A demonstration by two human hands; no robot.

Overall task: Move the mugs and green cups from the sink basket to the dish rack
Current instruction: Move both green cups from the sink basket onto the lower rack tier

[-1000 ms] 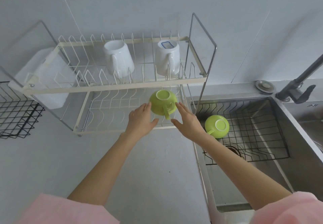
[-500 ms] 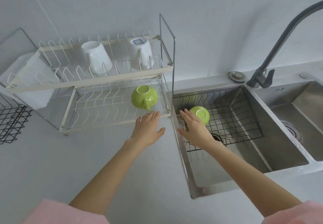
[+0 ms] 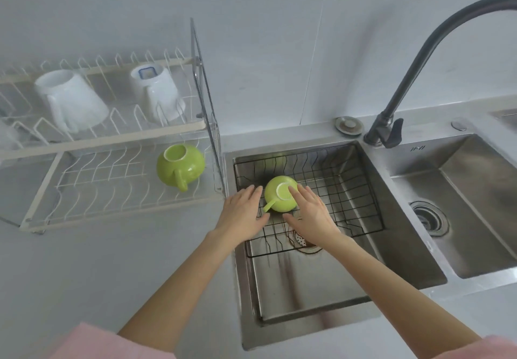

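Note:
One green cup (image 3: 275,203) sits upside down in the black wire sink basket (image 3: 352,190), handle pointing to the lower left. My left hand (image 3: 243,213) is against its left side and my right hand (image 3: 312,216) against its right, fingers spread, the right forefinger lying over the cup's base. The cup still rests on the basket. A second green cup (image 3: 179,165) lies upside down at the right end of the dish rack's lower tier (image 3: 112,207). Two white mugs (image 3: 70,101) (image 3: 159,92) stand inverted on the upper tier.
The rack's tall wire end frame (image 3: 207,101) stands between the rack and the sink. A dark curved faucet (image 3: 419,59) rises behind the sink's right corner, with a metal plug (image 3: 349,125) beside it. A second steel bowl (image 3: 461,204) lies to the right.
Both hands let go of the first green cup on the lower rack tier and moved right into the sink, closing in around the second cup. My view has swung right.

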